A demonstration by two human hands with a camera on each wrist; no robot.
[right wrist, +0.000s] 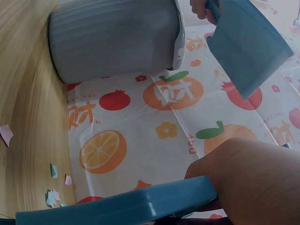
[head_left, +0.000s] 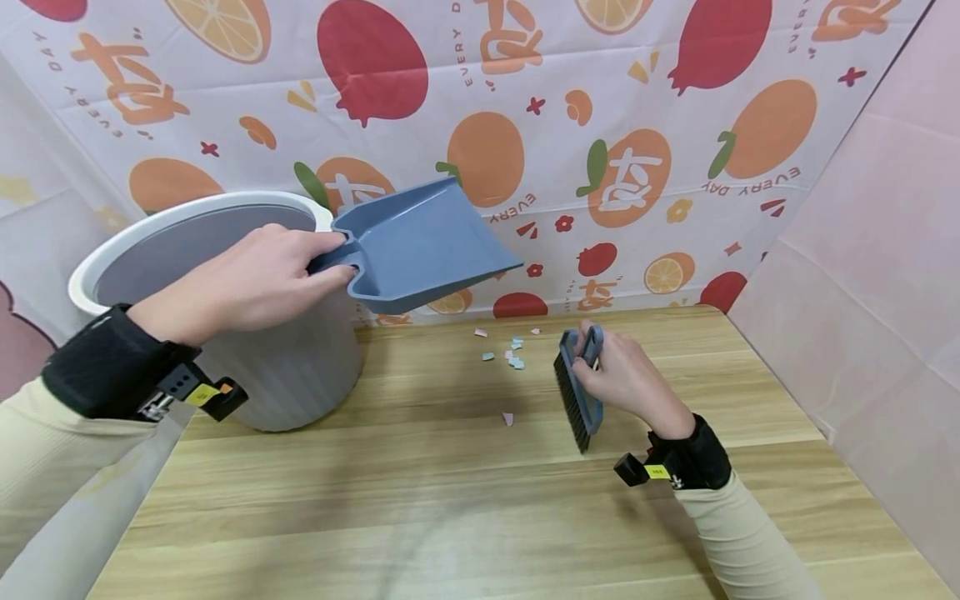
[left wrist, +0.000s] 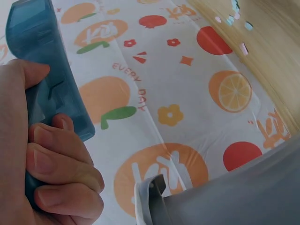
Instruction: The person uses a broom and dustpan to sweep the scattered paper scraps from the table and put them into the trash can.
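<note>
In the head view my left hand (head_left: 258,271) grips the short handle of a blue dustpan (head_left: 420,242), raised beside and partly over the rim of a grey bin (head_left: 288,367). The pan's flat lip points right, and no scraps show on its upper face. The left wrist view has the fingers curled round the dustpan handle (left wrist: 51,89). To the right, my right hand (head_left: 622,371) holds a blue hand brush (head_left: 581,387) by its handle, dark bristles facing left, low over the wooden table. Small pink and pale blue paper scraps (head_left: 516,363) lie between brush and bin.
The tall bin with a white rim (head_left: 82,287) stands at the table's left. A fruit-print cloth (head_left: 555,167) hangs along the back edge of the wooden table (head_left: 420,500). A pale pink cloth (head_left: 862,275) hangs along the right side.
</note>
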